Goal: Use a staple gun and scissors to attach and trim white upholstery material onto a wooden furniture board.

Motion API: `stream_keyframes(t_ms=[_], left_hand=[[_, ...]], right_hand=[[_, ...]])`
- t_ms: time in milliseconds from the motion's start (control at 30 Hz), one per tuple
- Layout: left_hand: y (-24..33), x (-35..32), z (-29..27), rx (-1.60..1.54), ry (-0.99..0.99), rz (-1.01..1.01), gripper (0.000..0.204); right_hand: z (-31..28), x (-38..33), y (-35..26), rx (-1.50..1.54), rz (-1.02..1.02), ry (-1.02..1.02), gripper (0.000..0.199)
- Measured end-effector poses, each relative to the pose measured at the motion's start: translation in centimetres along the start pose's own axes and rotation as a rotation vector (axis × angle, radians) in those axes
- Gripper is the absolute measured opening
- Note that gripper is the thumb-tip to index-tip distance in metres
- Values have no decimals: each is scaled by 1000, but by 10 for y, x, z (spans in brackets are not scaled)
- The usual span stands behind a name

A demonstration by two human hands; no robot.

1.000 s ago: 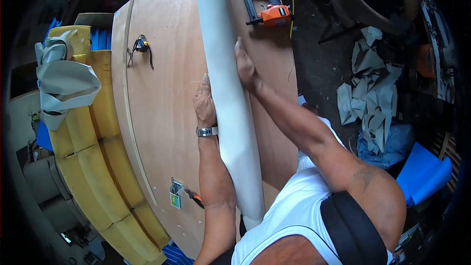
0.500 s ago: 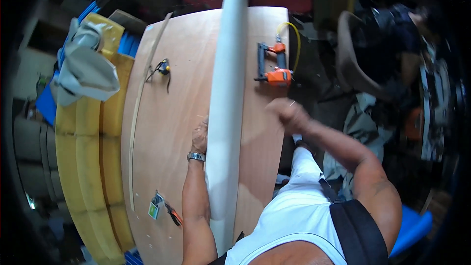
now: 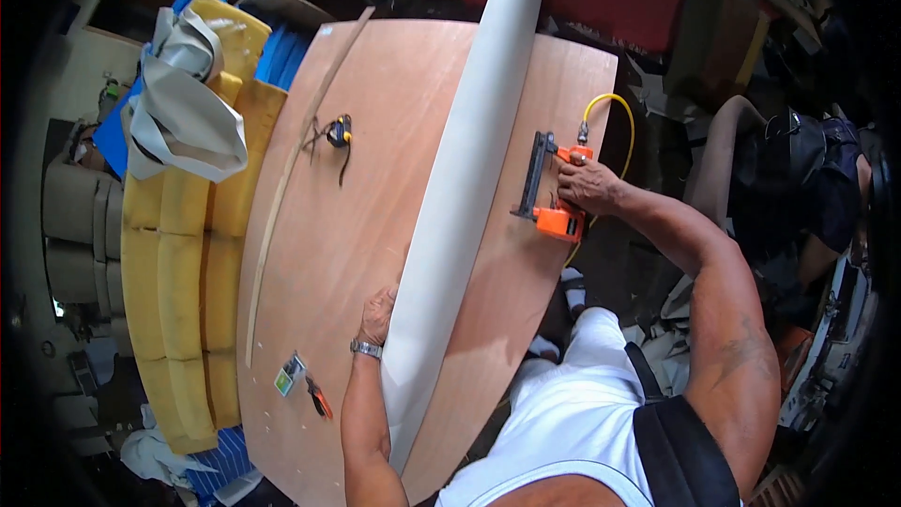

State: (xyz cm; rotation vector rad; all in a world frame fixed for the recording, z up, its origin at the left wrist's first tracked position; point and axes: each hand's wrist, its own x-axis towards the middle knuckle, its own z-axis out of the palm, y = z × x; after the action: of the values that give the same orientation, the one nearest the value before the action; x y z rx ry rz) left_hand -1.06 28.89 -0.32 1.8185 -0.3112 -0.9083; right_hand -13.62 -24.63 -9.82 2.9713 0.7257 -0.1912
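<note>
1. From my seat I see the right hand with its fingers closed over the handle of the orange staple gun; a yellow hose arcs just beyond them.
2. I find the left hand against the left edge of the long white piece; its fingertips are hidden there, so I cannot tell whether they grip.
3. The long white piece runs between both hands' fingers, across the wooden board.
4. I see pliers below the left fingers, and a tape measure above and left of them.
</note>
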Motion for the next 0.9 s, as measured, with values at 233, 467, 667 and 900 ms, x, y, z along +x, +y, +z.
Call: stream_keyframes(t_ms=[233, 467, 667, 900], left_hand=[[8, -5, 44, 469, 121, 367, 39], [26, -26, 86, 134, 95, 137, 41], [34, -30, 123, 188, 211, 258, 45], [15, -33, 127, 91, 160, 239, 30]], right_hand=[[-53, -43, -60, 276, 203, -107, 31], [-164, -113, -198, 1089, 949, -224, 23], [-249, -94, -274, 1173, 1066, -27, 31], [-305, -12, -257, 1231, 932, -130, 65]])
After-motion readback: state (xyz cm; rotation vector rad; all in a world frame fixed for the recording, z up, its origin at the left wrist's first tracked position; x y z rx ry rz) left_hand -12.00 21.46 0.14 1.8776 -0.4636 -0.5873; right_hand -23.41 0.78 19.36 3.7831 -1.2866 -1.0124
